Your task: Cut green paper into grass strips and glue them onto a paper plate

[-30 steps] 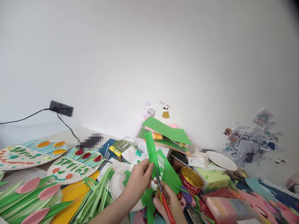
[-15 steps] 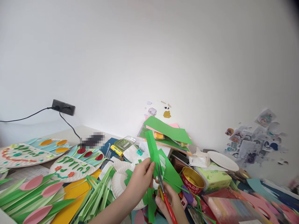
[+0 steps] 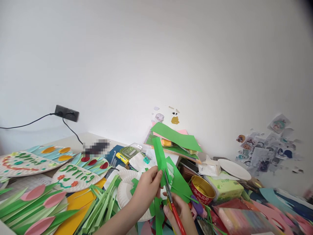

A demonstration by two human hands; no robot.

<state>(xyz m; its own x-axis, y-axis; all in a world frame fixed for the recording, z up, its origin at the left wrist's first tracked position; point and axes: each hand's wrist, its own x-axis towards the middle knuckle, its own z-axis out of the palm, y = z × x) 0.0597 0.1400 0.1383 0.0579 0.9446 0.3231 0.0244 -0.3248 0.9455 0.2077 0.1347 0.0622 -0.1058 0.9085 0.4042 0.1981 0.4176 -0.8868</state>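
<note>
My left hand (image 3: 148,184) pinches a long green paper strip (image 3: 158,151) near its middle; the upper end stands up above my fingers and the lower part hangs below. In my right hand (image 3: 182,209) is a pair of scissors (image 3: 174,209) with red and yellow handles. Their blades lie against the right edge of the strip, just beside my left thumb. Beneath the hands, green paper pieces rest over a white paper plate (image 3: 122,192). A larger green sheet (image 3: 179,182) lies behind the scissors.
Left are plates lettered "Spring" (image 3: 77,174), pink paper petals (image 3: 55,199) and light green strips (image 3: 101,205). A red tin (image 3: 201,189), tissue pack (image 3: 225,187) and colourful clay pack (image 3: 242,220) crowd the right. A glue stick (image 3: 122,158) lies behind; a wall rises beyond.
The scissor blades have closed somewhat on the strip's edge, and the handles have come together. My left hand and the strip have barely moved.
</note>
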